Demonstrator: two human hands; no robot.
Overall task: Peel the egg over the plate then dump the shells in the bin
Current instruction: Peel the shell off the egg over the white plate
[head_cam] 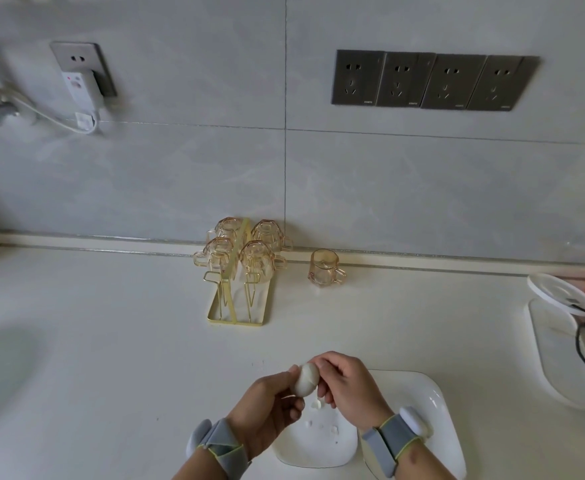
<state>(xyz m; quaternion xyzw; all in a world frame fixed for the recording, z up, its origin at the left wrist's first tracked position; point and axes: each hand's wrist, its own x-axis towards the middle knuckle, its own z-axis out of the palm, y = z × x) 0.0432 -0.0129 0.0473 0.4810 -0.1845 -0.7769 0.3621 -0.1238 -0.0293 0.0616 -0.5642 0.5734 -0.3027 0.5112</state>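
Observation:
A pale egg [306, 379] is held above the left part of a white square plate [433, 403] near the counter's front edge. My left hand [266, 410] grips the egg from below and the left. My right hand [346, 386] has its fingertips curled against the egg's upper right side, pinching at the shell. A few small white shell bits [318, 424] lie on the plate beneath the hands. No bin is in view.
A gold rack [239, 306] with several amber glass cups stands at the back wall, with one loose amber cup [325, 268] to its right. At the right edge are white dishes [557, 292] and a black cable [582, 344]. A green object shows at the left edge.

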